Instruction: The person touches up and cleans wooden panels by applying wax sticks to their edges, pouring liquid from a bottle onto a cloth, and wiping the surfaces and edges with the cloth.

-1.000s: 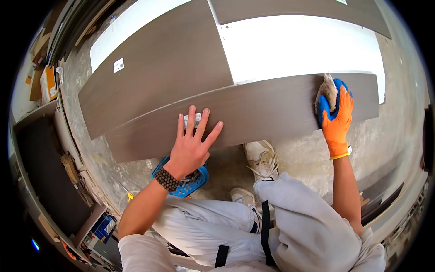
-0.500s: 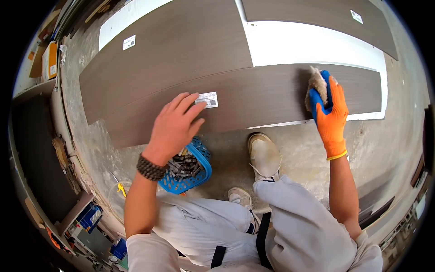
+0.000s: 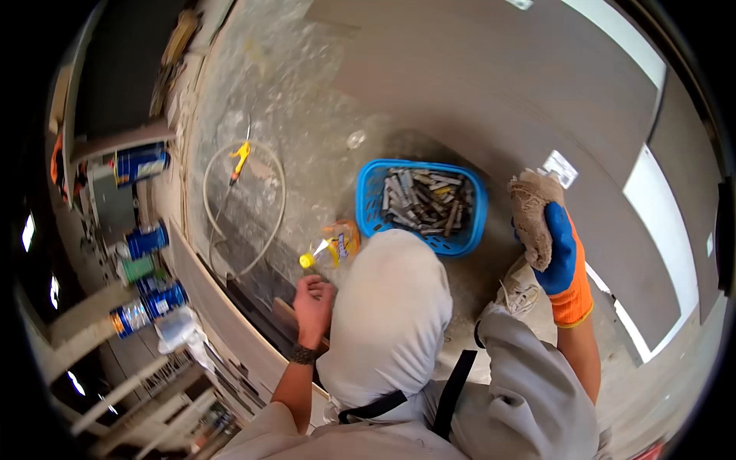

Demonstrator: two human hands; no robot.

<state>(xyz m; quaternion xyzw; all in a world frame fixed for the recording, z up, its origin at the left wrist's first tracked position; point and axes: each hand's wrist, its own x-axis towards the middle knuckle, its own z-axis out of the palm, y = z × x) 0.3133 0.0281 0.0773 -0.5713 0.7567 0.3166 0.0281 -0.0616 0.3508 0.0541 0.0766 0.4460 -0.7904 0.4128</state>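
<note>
My right hand [image 3: 566,264], in an orange glove with a blue palm, grips a wad of brownish cloth [image 3: 531,218] beside a white label [image 3: 560,169] on a brown panel [image 3: 491,84]. Bare and wearing a dark braided wristband, my left hand [image 3: 313,308] is low at my left side. Its fingers are loosely curled and nothing shows in them. Just above those fingertips is the yellow cap of a clear plastic bottle [image 3: 337,244] with orange contents, which lies on the floor by my knee.
A blue plastic basket [image 3: 479,218] full of small greyish pieces stands ahead of my knee. On the concrete floor [image 3: 307,107] lie a yellow air blow gun [image 3: 242,157] and its looped hose [image 3: 284,192]. Shelves at left hold several blue cans [image 3: 146,239].
The view has swung left and down. My left hand has left the panel for the floor beside the bottle. My right hand, still gripping the cloth, has moved back from the panel's right part.
</note>
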